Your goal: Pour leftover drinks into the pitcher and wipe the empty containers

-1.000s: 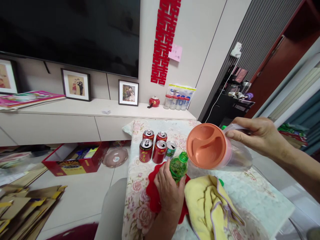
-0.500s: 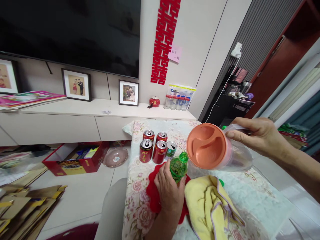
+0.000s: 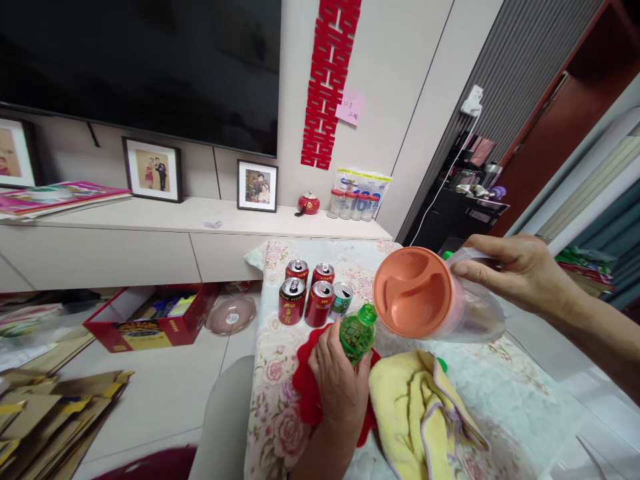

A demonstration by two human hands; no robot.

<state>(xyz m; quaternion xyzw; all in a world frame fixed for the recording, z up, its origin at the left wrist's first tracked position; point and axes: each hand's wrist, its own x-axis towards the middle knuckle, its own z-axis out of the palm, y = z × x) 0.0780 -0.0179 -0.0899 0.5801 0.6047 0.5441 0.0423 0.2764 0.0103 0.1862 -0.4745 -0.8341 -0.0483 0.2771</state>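
My left hand (image 3: pixel 340 377) is wrapped around a green plastic bottle (image 3: pixel 357 340), which stands uncapped over a red scalloped mat (image 3: pixel 307 387). Held by its handle in my right hand (image 3: pixel 515 270) is a clear pitcher (image 3: pixel 477 313) with an orange lid (image 3: pixel 413 293). The pitcher is tipped on its side, lid toward the bottle's mouth (image 3: pixel 368 312). I cannot make out any liquid running between them. Just behind the bottle stand several red drink cans (image 3: pixel 320 303) and one green can (image 3: pixel 343 300), their tabs facing up. A crumpled yellow towel (image 3: pixel 410 400) lies right of the bottle.
A floral cloth covers the table (image 3: pixel 280 400). A green cap (image 3: pixel 442 365) shows beside the towel. Behind is a white cabinet (image 3: pixel 225 227) with framed photos and glass jars (image 3: pixel 353 205). A red box (image 3: pixel 145 327), a glass plate (image 3: pixel 231 315) and flattened cardboard (image 3: pixel 60 413) are on the left.
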